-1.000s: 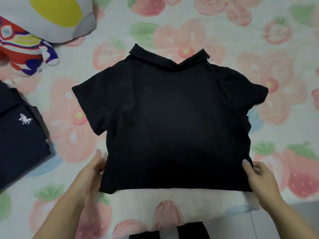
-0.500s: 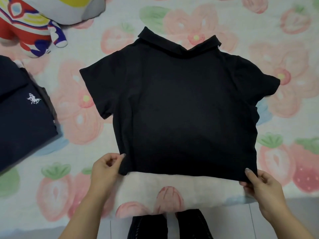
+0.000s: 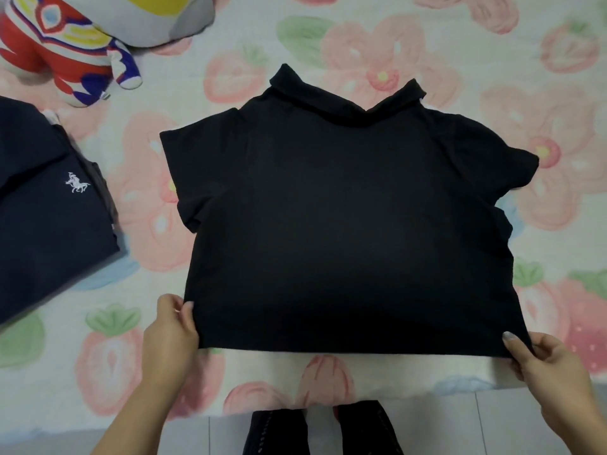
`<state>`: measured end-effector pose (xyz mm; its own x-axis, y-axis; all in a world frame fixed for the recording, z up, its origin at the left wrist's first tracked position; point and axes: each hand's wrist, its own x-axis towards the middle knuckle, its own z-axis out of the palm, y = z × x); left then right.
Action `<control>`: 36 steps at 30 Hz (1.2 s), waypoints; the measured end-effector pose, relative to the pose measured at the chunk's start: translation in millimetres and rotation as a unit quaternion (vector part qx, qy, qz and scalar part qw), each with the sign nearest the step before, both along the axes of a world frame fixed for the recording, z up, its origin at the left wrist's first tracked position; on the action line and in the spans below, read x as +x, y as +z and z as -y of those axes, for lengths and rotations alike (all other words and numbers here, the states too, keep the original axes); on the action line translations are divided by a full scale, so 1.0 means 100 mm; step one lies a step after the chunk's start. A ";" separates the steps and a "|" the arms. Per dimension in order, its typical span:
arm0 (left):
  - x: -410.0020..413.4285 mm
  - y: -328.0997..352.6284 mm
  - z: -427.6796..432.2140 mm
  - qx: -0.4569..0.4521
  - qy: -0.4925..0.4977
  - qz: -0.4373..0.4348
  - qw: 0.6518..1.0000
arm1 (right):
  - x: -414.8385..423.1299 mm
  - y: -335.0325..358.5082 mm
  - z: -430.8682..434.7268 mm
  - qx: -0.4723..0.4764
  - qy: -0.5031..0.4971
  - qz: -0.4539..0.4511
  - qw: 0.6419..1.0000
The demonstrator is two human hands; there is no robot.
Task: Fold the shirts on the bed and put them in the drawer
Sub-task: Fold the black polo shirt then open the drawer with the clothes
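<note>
Black shirt [image 3: 354, 231] lies flat, back up, on the bed [image 3: 492, 44]. Left hand [image 3: 170, 336] and right hand [image 3: 551, 369] each pinch 1 near hem corner, probably to pull it smooth for folding.

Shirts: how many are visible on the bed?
2. A black collared short-sleeved shirt lies spread flat in the middle; a folded navy shirt with white horse logo lies at the left edge. More may be out of frame.
</note>
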<state>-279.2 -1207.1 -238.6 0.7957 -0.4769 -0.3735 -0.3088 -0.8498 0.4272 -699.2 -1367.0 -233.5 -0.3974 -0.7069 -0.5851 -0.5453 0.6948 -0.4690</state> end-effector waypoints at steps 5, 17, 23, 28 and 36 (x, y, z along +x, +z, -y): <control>-0.03 0.08 -0.03 0.097 -0.057 0.031 0.993 | 0.15 0.08 0.11 0.048 0.106 -0.161 0.980; 0.21 -0.43 1.28 0.068 -0.342 0.155 0.924 | 2.60 -0.27 1.15 -0.141 0.700 -0.134 0.687; 0.81 -0.27 1.08 -0.112 0.133 0.015 0.985 | 3.01 0.05 1.68 -0.308 0.560 -0.209 0.740; 0.97 -0.19 1.33 -0.166 0.224 -0.124 0.952 | 3.79 0.40 1.96 -0.195 0.515 -0.142 0.822; 0.96 0.01 1.30 -0.369 0.047 -0.096 0.923 | 4.18 0.51 2.25 -0.098 0.539 0.017 0.837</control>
